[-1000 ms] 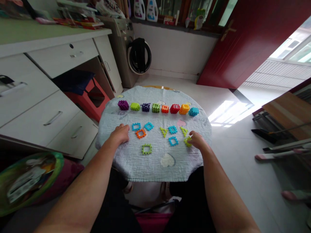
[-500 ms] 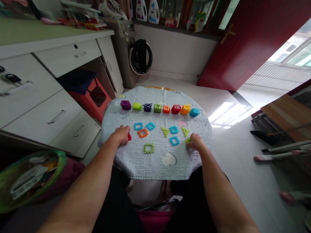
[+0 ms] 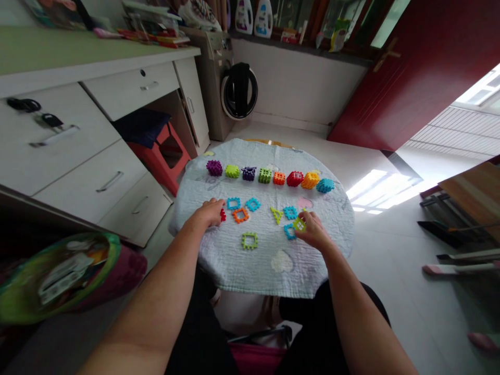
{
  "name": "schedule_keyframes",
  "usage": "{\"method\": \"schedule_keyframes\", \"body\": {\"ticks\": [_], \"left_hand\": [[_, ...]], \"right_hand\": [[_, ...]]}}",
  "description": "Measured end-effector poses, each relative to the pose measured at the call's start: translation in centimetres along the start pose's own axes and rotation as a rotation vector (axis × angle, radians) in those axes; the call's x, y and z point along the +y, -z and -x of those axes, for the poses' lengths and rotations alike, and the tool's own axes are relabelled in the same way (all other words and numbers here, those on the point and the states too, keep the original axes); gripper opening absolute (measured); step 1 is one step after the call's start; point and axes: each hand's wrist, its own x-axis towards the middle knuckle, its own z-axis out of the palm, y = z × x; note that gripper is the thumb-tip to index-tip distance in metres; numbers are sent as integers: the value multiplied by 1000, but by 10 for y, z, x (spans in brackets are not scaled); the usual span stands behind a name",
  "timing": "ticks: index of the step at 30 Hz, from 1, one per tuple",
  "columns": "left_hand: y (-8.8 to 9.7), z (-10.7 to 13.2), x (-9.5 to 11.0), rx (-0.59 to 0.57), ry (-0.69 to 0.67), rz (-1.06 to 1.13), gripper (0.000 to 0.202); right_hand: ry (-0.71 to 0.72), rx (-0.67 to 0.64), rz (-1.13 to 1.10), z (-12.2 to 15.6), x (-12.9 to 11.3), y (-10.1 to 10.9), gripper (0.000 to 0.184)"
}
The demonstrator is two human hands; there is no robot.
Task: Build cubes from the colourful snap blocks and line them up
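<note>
My left hand (image 3: 210,212) rests on the small cloth-covered table (image 3: 234,260) with its fingers closed over a red toy piece (image 3: 222,215). My right hand (image 3: 312,230) pinches a lime-green square piece (image 3: 299,224), lifted just above a blue square piece (image 3: 289,232). Flat pieces lie between my hands: blue squares (image 3: 233,203), an orange square (image 3: 240,214), a green square (image 3: 249,240), a yellow-green triangle (image 3: 276,214). A row of several coloured toy cubes (image 3: 264,175) lines the table's far side.
A white desk with drawers (image 3: 78,156) stands at the left, with a red stool (image 3: 164,156) under it. A washing machine (image 3: 230,88) is behind the table. A dark red door (image 3: 410,78) is at the right. A colourful bag (image 3: 66,276) sits on the floor at the left.
My right hand has picked the lime-green piece off the cloth and carried it left toward the blue square. A red piece now shows under my left hand. The camera has shifted.
</note>
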Motion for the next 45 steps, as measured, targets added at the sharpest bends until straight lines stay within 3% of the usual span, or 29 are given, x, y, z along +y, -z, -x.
{"method": "schedule_keyframes", "body": {"ticks": [3,6,10,15,21,29,37,41,45], "left_hand": [[7,3,-6,-23,20,81,86],[11,5,-11,-47,13,108,81],[7,2,-12,-51,20,48,65],[0,-4,-8,-19,51,-31,66],[4,2,-3,-10,70,-22,54],[9,3,2,-38,92,51,55],[8,2,4,-32,95,48,52],[5,0,3,-21,92,31,56],[5,-2,0,-14,88,9,55]], "right_hand": [[95,-14,-35,-5,-16,-3,37],[179,-33,-41,-25,-39,-5,40],[295,-48,19,-77,-86,-9,42],[292,-67,175,-155,-147,-23,50],[295,-103,288,-224,-193,-46,41],[302,-198,348,-265,-208,-69,40],[344,-209,368,-266,-211,-80,37],[321,-173,307,-262,-210,-73,43],[293,-57,159,-250,-195,-45,50]]}}
